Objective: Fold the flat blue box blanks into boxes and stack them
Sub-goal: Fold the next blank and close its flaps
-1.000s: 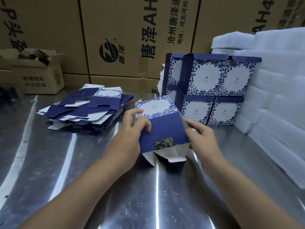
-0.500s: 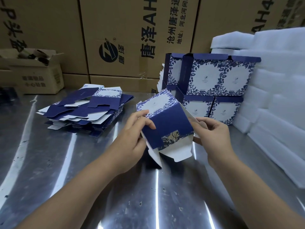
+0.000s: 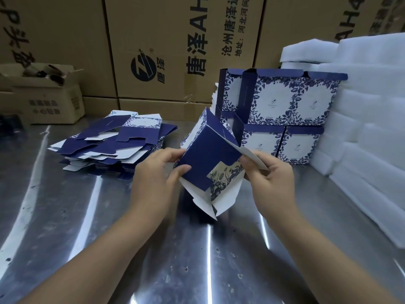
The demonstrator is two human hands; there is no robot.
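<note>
Many flat blanks (image 3: 114, 145) lie in a loose pile on the left part of the table (image 3: 76, 227), well apart from the hands. To the right of them, I see the left hand (image 3: 157, 173) pinch the left edge of the half-folded box (image 3: 208, 159), thumb on the dark blue panel. The box is in the air above the table, tilted, and its white bottom flaps hang open toward the camera. The right hand (image 3: 271, 181) pinches a white flap on the right side of the box.

I judge that the bottom is not yet locked. If the flaps go in by the wrong order, the tab will not catch and the bottom will spring open. Too hard a pinch can crease the thin card. The finished boxes (image 3: 285, 110) stand in two rows just behind, and a wide swing could knock them.

The table is shiny steel with small marks. A small open carton (image 3: 43, 99) sits at far left, big brown cartons (image 3: 175, 51) line the back, and white foam sheets (image 3: 361, 132) are piled at the right.
</note>
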